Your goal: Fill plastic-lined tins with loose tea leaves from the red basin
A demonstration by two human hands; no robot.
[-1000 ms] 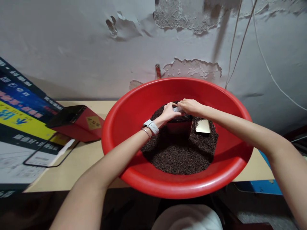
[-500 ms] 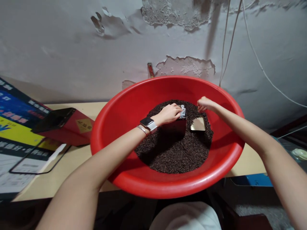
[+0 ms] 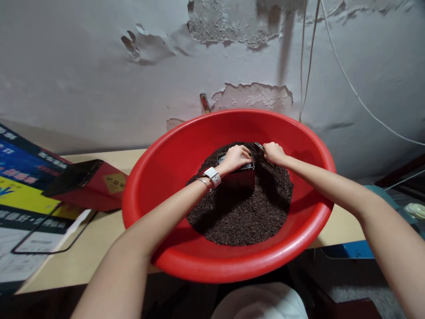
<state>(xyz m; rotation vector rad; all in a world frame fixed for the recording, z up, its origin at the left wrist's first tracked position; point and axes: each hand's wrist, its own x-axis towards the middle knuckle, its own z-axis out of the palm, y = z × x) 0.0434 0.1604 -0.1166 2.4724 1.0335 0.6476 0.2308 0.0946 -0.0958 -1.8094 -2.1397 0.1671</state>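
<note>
I saw a bright red basin point(image 3: 186, 146) holding dark brown loose tea point(image 3: 245, 217), with a dark red tin point(image 3: 239, 179) sunk in it. A white watch band point(image 3: 213, 176) circled my left wrist. The desk point(image 3: 86, 257) was pale tan, and the left-hand box point(image 3: 23, 177) was blue and yellow.

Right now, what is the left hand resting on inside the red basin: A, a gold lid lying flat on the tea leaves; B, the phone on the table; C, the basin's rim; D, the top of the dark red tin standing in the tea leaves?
D: the left hand lies over the open top of the dark red tin, which stands in the loose tea leaves inside the red basin.
</note>
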